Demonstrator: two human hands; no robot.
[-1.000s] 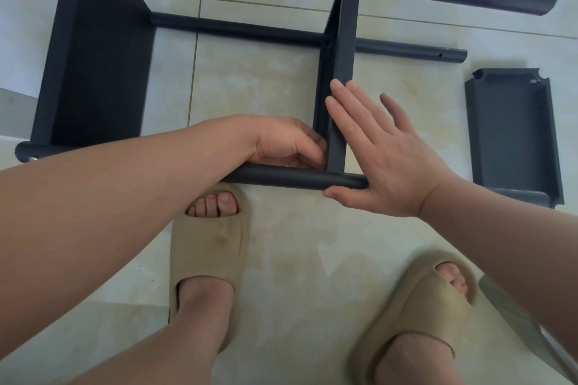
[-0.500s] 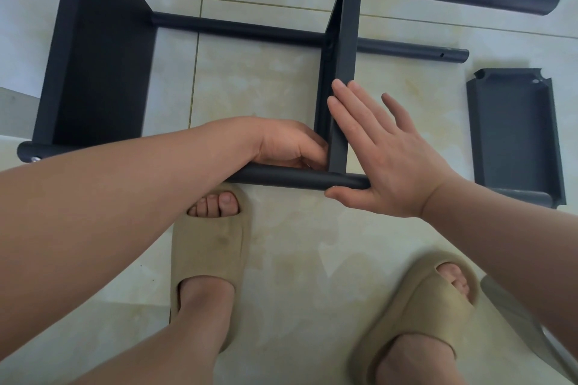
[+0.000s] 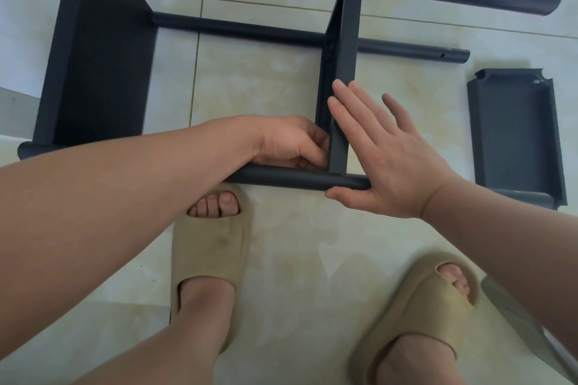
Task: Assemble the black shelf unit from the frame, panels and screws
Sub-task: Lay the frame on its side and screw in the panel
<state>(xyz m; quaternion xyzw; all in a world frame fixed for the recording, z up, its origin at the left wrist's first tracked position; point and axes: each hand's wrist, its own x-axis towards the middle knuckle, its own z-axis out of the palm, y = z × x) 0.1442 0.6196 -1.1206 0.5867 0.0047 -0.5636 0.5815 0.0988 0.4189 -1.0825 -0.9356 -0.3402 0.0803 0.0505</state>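
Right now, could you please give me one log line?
left hand: curled at base of middle panel | right hand: flat against it | spare panel: on floor

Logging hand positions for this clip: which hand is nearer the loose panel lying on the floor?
Right. The right hand presses the upright panel's right side, with the loose panel farther right. The left hand is on the upright panel's left side.

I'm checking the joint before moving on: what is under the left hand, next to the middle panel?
The left hand covers the corner where the middle panel meets the near tube. Its curled fingers touch the panel; anything they hold is hidden.
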